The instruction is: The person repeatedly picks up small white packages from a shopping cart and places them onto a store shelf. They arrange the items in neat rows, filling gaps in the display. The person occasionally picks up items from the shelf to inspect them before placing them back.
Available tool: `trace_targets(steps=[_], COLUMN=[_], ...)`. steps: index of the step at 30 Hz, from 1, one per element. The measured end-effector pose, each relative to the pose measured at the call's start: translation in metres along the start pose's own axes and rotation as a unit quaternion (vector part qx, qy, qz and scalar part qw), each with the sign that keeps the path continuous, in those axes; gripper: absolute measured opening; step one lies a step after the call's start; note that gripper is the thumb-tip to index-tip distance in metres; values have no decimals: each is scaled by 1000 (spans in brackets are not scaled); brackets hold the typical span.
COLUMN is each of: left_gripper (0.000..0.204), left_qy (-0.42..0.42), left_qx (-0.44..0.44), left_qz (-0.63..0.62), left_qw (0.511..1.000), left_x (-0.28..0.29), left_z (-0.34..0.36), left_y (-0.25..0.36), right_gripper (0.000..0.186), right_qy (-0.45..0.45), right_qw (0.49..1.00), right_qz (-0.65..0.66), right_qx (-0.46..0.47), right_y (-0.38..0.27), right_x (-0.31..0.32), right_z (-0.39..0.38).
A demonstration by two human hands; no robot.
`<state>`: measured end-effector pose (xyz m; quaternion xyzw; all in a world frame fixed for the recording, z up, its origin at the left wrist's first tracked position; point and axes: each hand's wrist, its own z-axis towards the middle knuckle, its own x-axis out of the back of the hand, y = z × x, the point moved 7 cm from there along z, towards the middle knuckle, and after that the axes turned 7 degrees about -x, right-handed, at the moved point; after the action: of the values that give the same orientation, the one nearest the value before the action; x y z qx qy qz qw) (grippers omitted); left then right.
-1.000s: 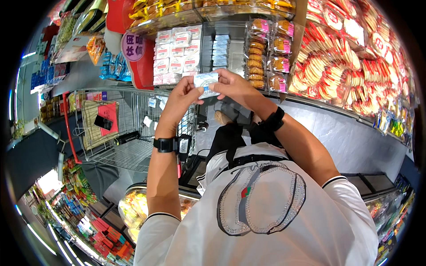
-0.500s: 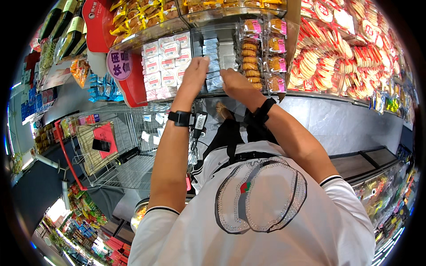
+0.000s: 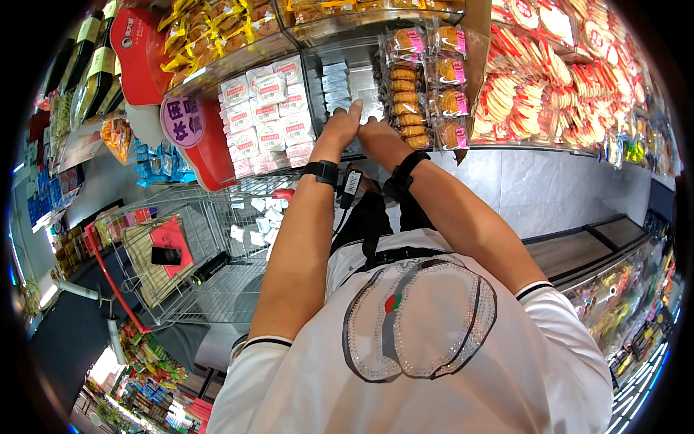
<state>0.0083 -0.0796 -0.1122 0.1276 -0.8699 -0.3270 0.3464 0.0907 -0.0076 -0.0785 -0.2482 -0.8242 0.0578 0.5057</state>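
My left hand (image 3: 340, 131) is over the near end of a column of small pale-blue packets (image 3: 336, 85), with its thumb stretched up and away from the other fingers. Beside it, almost touching, is my right hand (image 3: 384, 142), its fingers curled. A small pale spot shows at those fingertips; whatever they grip is hidden. Both hands are in a metal display compartment (image 3: 368, 78), at its front end. White boxes with round labels (image 3: 266, 119) are stacked just left of it. Clear-wrapped round biscuits (image 3: 407, 95) stand in a column along its right side.
A wire shopping cart (image 3: 217, 289) stands at my left, with loose white packets (image 3: 269, 217), a red folder and a phone (image 3: 166, 256) in it. A red sign (image 3: 141, 58) rises beside the shelf. Red-and-white packs (image 3: 538, 94) fill the right side. Yellow-wrapped cakes (image 3: 217, 32) lie farther back.
My hands have come closer together, the left moving right and slightly nearer me. Its thumb now points up. The view has shifted a little, and more white packets in the cart show.
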Motion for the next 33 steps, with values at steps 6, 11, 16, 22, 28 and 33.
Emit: trace_targets(steps=[6,11,16,22,28,33], left_gripper=[96,99,102,107,103,99], left_qy=[11,46,72,87,78,76], left_qx=[2,24,53,86,79,76], left_qz=[-14,-49,-37,-50,-64,-51], left_qw=[1000,997,995,991,992,993], left_x=[-5,-1,-2,-11,-9,-9], left_z=[-2,-17,-23,-24,-25,-21], left_y=[-13,-6,-7,-19,-18,-18], right_gripper=[23,24,28,31,31,29], right_qy=[-26,-16,-132,-156,-160,-156], right_qw=[999,999,987,977,975,973], right_qz=[7,31,92,144,155,169], right_qx=[-25,-8,19,7,-6,-31], right_y=[6,21,19,17,12,11], right_x=[-15,-40,-46,-53,-45,-45], right_z=[8,27,34,42,36,37])
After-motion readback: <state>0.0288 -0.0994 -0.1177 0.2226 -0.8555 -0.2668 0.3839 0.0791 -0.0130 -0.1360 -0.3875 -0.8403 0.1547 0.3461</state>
